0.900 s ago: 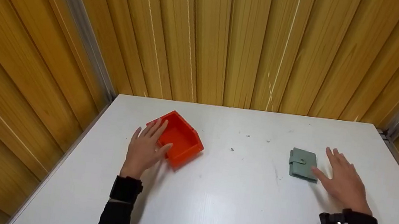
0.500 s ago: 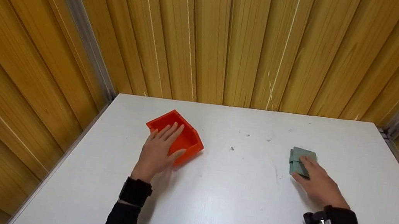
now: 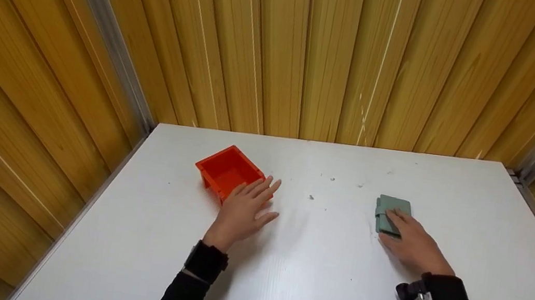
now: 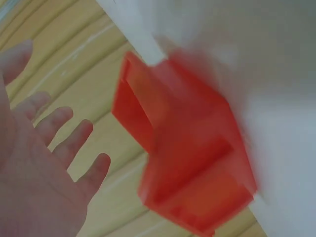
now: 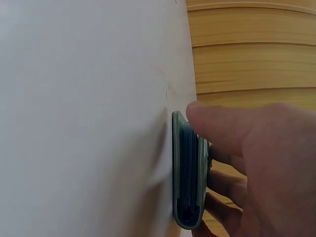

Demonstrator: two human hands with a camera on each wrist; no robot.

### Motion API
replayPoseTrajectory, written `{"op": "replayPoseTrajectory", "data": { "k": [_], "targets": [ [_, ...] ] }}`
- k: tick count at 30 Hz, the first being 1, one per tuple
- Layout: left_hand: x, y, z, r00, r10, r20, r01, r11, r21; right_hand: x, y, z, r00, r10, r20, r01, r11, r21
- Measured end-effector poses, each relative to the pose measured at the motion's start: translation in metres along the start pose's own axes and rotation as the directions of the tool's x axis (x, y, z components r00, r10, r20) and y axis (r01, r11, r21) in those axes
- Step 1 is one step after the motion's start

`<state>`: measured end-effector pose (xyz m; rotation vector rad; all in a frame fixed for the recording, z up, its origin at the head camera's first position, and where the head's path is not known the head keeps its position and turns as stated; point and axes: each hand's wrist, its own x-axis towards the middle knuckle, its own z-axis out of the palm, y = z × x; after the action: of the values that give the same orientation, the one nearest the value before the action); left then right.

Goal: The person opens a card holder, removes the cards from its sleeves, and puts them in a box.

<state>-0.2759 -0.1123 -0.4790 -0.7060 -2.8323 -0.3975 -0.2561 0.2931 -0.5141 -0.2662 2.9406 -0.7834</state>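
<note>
A small green snap wallet (image 3: 387, 214) lies on the white table at the right. My right hand (image 3: 416, 247) grips it, the fingers over its top cover and the thumb at its near edge. In the right wrist view the layered edge of the wallet (image 5: 189, 173) faces the camera, beside the table surface. Toward the left stands a red plastic bin (image 3: 228, 168), open at the top. Over its right front corner my left hand (image 3: 243, 212) hovers with spread fingers and holds nothing. The left wrist view shows the red bin (image 4: 197, 163) apart from the palm.
The white table (image 3: 303, 265) bears a few dark marks. Behind it rises a yellow wood-patterned wall (image 3: 327, 59), with similar panels at both sides. The table's back edge meets that wall.
My left hand has passed rightward across the bin, which stays in place. My right hand has come left onto the wallet, and the wallet has shifted a little left with it.
</note>
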Motion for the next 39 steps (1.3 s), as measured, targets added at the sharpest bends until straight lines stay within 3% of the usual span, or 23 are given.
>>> {"op": "replayPoseTrajectory", "data": {
  "k": [8,16,20,26,39],
  "targets": [
    [0.012,0.032,0.02,0.993,0.084,0.077,-0.084,0.996,0.003,0.002,-0.033,0.015,0.998,-0.023,0.063,0.022,1.0,0.017],
    [0.019,0.06,0.037,0.977,0.05,0.207,-0.047,0.999,-0.017,0.0,-0.069,0.031,0.991,-0.081,0.104,0.081,0.997,0.003],
    [0.019,0.07,0.046,0.965,0.058,0.255,-0.065,0.998,0.018,-0.003,-0.083,0.038,0.982,-0.143,0.121,0.143,0.99,0.005],
    [0.017,0.077,0.051,0.952,0.076,0.295,-0.092,0.995,0.038,-0.006,-0.095,0.045,0.969,-0.195,0.154,0.189,0.981,0.052],
    [0.017,0.077,0.051,0.958,0.1,0.27,-0.12,0.991,0.058,-0.006,-0.095,0.044,0.961,-0.241,0.134,0.235,0.97,0.058]
  ]
}}
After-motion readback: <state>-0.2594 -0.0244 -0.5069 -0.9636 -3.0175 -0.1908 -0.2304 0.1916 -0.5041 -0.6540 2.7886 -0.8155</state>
